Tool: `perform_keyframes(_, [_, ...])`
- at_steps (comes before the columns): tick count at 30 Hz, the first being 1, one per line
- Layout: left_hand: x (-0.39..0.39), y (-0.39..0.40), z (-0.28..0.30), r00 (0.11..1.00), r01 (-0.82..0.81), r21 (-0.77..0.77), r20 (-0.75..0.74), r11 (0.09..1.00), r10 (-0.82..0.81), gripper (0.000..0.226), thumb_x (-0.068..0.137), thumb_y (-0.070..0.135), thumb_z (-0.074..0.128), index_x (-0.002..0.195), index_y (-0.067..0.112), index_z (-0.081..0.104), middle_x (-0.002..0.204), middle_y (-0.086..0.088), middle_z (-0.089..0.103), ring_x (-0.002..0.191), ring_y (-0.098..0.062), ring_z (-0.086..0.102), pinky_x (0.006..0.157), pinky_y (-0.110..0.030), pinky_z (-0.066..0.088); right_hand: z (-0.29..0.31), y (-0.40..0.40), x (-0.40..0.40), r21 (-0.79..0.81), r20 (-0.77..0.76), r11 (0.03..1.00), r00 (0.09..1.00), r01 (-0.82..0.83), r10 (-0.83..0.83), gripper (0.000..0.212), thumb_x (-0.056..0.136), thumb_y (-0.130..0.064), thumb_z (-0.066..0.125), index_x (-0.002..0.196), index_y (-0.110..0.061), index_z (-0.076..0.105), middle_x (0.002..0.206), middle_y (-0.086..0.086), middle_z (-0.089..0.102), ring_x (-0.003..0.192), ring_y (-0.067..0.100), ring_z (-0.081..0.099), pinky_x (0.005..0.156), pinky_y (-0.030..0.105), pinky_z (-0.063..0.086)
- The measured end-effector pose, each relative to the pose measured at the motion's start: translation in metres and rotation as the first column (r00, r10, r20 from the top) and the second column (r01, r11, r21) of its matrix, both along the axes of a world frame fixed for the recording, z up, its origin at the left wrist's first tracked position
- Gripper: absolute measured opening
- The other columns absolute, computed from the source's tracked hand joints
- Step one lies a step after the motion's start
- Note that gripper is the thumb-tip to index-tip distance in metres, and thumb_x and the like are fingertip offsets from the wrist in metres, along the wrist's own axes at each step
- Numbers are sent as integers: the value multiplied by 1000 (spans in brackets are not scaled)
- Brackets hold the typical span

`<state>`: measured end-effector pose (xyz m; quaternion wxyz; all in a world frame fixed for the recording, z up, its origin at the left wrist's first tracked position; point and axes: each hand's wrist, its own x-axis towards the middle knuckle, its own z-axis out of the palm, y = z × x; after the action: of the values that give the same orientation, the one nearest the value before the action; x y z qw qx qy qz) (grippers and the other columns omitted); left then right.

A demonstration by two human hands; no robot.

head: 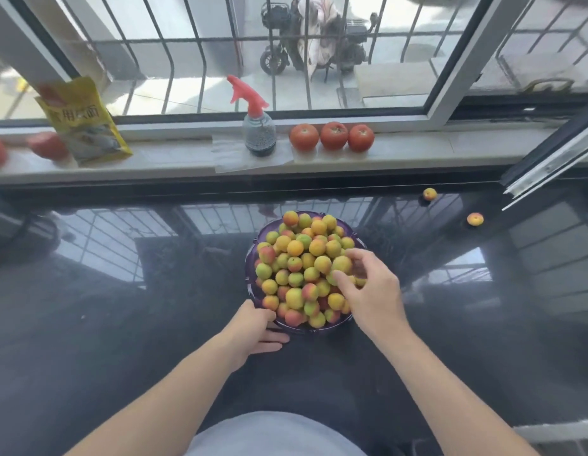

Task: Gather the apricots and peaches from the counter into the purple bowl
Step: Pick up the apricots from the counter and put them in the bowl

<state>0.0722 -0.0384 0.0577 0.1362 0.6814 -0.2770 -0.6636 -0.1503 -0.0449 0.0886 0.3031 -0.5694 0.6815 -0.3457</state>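
Seen from your head camera, a purple bowl (253, 258) sits on the glossy black table (121, 324) straight in front of you. It is heaped well above its rim with small round fruit (296, 248), yellow, orange, green and blushed red; apricots and peaches cannot be told apart in the pile.

Your left hand (253, 330) rests at the bowl's near-left rim, thumb against the edge, its fingers (273, 339) lying loosely together on the table just under the bowl, holding nothing.

Your right hand (371, 291) is over the right side of the heap. Its fingers (342, 284) curl around a yellow fruit (342, 263) at the top of the pile, thumb below and fingertips above, touching it; whether they grip it firmly cannot be told.

Two loose fruits lie on the table well apart from the bowl, to the far right: a far fruit (430, 194) near the back edge, and a nearer fruit (475, 219) to its right.

Behind the table runs a pale windowsill (450, 149). On it stand a spray bottle (258, 130) with a red trigger head and dark contents, three tomatoes (333, 135) in a row just to its right, and a yellow packet (85, 123) leaning at the left with more tomatoes beside it.
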Motion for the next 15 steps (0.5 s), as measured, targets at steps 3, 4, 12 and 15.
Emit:
perform_keyframes(3, [-4,6,0,1000,-7,29,9,1000,7,15,109,12,45,111,21,57,112,-15,76,94,-31,80,84,-43,66,-2,-16,27,-202,-381,955,915,-219,129,36,86,-34,77,116,-17,67,108,-3,68,106,17,57,100,33,42])
perform_keyframes(4, [-4,7,0,1000,1,37,17,999,-2,14,109,14,46,113,21,58,112,-16,76,94,-30,79,83,-42,66,-5,-22,33,-209,-467,943,874,-259,137,36,87,-36,75,116,-16,68,108,-1,68,106,20,56,100,36,43])
perform_keyframes(12, [15,1,-3,1000,5,80,4,997,-5,26,108,25,58,133,17,55,120,-12,72,102,-30,77,82,-40,64,-32,-37,40,-85,-655,962,742,-259,143,37,88,-39,72,119,-18,67,113,4,58,107,24,46,94,40,49])
perform_keyframes(15, [19,-9,-1,989,-143,28,-30,989,143,34,102,14,55,135,23,57,121,-9,74,105,-30,76,85,-41,62,-33,-34,37,-80,-559,961,810,-263,176,52,91,-38,69,137,-18,57,121,2,55,115,23,44,103,39,44])
